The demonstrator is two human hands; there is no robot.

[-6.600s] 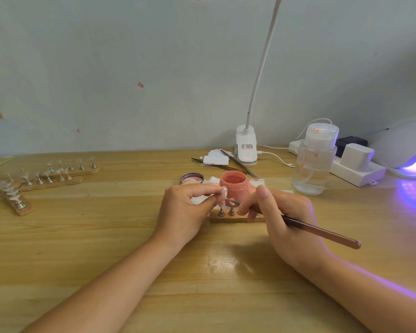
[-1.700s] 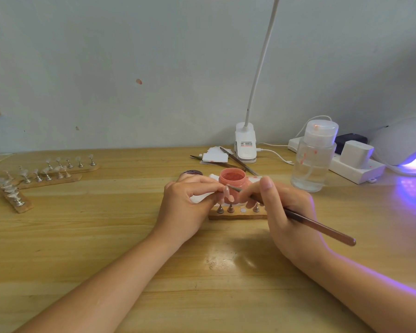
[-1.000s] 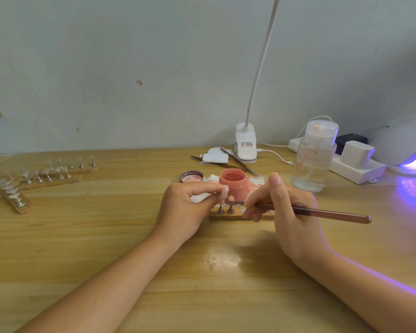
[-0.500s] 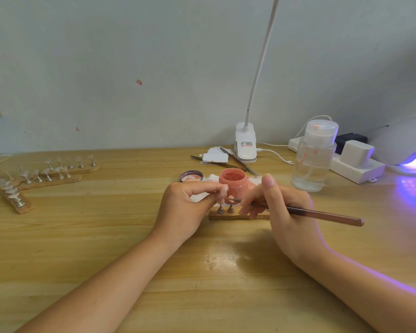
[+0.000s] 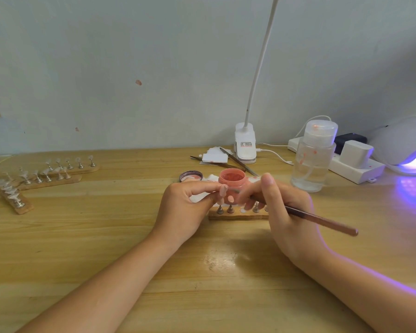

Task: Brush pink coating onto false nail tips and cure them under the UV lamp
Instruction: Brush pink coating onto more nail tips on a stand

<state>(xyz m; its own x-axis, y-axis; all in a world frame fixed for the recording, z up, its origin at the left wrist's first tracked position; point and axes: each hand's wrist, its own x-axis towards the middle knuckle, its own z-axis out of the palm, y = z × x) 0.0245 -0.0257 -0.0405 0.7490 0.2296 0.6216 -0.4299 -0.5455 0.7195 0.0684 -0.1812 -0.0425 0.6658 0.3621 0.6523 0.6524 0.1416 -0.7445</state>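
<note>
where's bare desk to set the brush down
Bare wood lies between the left hand and the spare tip racks at far left, and along the near edge between both forearms. It is crowded behind the pink jar and around the bottle.

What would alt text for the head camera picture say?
A left hand pinches a nail tip while the right hand strokes it with a brush, over an open pink jar on a wooden table.
</note>
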